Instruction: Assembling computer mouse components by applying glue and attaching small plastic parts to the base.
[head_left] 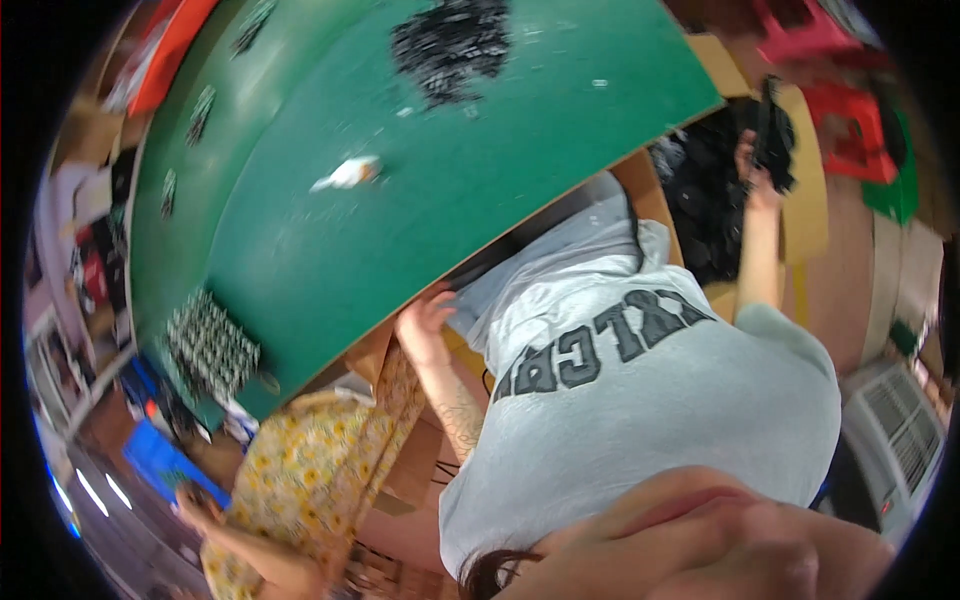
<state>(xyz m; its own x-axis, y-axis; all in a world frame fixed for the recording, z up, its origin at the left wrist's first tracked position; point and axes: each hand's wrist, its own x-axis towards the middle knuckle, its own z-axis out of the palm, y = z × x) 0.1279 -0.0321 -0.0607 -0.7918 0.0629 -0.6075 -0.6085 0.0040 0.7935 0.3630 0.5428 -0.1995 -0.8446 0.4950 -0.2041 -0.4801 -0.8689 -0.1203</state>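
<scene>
My right hand (762, 172) reaches into an open cardboard box (806, 215) to the right of the table. Its fingers are closed around a black piece (770, 125), long and thin at the top and blurred, so its exact kind does not show. Below it, the box holds a heap of black parts (700, 200). At the table's near edge, over my lap, my left hand (425, 322) has its fingers apart with nothing in them. The green tabletop (400, 230) lies just beyond it. On that surface rests a pile of small black pieces (450, 45), far from both hands.
A small white-and-orange item (350, 173) lies mid-table. Bundled dark pieces (212, 345) fill the table's left corner. Another person's forearm (250, 545) and yellow floral cloth (310, 465) are at lower left. Red stools (845, 130) and a grey slatted unit (895, 435) stand at right.
</scene>
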